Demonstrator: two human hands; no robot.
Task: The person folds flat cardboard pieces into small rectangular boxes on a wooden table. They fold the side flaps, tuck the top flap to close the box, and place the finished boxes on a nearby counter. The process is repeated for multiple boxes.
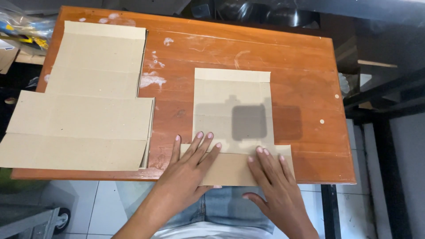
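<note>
A flat, creased cardboard box blank [233, 110] lies on the orange-brown wooden table [305, 88], its near end overhanging the front edge. My left hand [188, 170] rests flat on the blank's near left part, fingers spread. Beside it, my right hand [274, 186] presses flat on the near right part. Neither hand grips anything. A square shadow falls on the middle of the blank.
A stack of larger flat cardboard blanks [84, 102] covers the table's left side. White paint smears [152, 79] mark the wood between the two. Tiled floor and a wheeled metal frame [40, 219] show below; dark shelving [385, 84] stands on the right.
</note>
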